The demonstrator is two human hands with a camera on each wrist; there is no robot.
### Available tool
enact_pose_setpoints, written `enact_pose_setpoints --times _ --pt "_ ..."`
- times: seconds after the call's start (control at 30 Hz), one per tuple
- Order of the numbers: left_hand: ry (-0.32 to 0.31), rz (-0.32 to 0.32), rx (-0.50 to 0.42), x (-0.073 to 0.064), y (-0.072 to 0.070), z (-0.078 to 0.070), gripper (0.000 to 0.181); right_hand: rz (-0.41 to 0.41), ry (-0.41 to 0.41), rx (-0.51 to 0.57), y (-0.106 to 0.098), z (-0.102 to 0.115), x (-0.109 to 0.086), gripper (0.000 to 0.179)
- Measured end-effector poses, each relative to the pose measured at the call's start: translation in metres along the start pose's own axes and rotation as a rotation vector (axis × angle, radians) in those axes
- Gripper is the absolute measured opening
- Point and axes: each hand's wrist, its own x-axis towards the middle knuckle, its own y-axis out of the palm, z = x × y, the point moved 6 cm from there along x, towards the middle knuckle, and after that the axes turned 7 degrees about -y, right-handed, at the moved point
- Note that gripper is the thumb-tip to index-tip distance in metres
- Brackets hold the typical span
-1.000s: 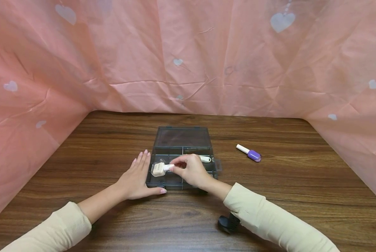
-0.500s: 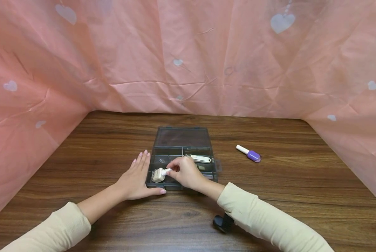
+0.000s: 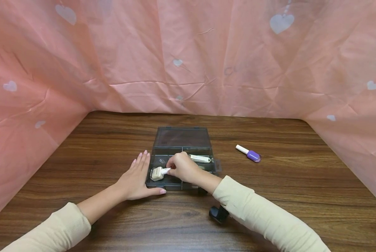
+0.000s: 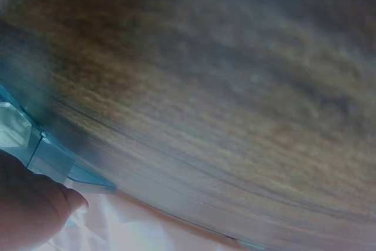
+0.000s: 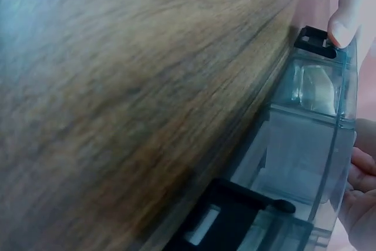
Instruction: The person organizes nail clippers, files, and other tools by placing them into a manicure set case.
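Observation:
My right hand [image 3: 186, 168] pinches the white cap of a cream nail polish bottle [image 3: 157, 174]. The bottle lies tilted within the front left compartment of a dark see-through divided box [image 3: 172, 186], its lid [image 3: 181, 137] folded back. Along the box's left side rests my left hand [image 3: 135, 180], fingers straight and thumb out at the front left corner. In the right wrist view the bottle [image 5: 317, 89] shows through the box's front wall. A white nail clipper [image 3: 200, 159] sits in a right compartment, partly behind my right hand.
A purple nail polish bottle [image 3: 253, 156] with a white cap lies on the wooden table [image 3: 288, 189], right of the box. Inside the box is a small clear piece [image 3: 162, 161]. A black device [image 3: 218, 214] hangs under my right sleeve. Pink fabric [image 3: 188, 52] surrounds the table.
My right hand has lowered the cream nail polish bottle into the front left compartment and shifted slightly left. The left hand has stayed in place.

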Motion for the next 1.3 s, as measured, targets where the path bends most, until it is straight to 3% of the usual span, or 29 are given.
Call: enact_pose_setpoints --times 0.17,0.33,0.5,0.63,0.8,0.93,1.3 --pt "0.004 0.002 0.000 0.000 0.000 0.000 0.120 0.063 -0.021 -0.063 0.004 0.002 -0.001 0.005" --pt "0.006 0.001 -0.004 0.001 0.000 0.001 0.120 0.061 -0.072 -0.124 0.007 0.004 -0.003 0.008" --pt "0.002 0.000 -0.011 0.001 0.001 0.003 0.120 0.037 -0.107 -0.070 0.005 0.003 -0.006 0.011" --pt "0.004 0.007 -0.013 0.001 0.002 0.002 0.120 -0.049 -0.120 0.011 -0.004 -0.002 -0.012 0.012" --pt "0.007 0.005 -0.005 0.001 0.002 0.002 0.120 -0.232 -0.140 0.082 -0.022 -0.010 -0.019 0.010" --pt "0.010 -0.003 -0.002 0.001 0.000 0.003 0.120 -0.332 -0.153 0.072 -0.036 -0.015 -0.027 0.008" --pt "0.012 -0.013 0.007 0.000 0.000 0.003 0.120 -0.382 -0.082 0.039 -0.055 -0.039 -0.052 0.017"
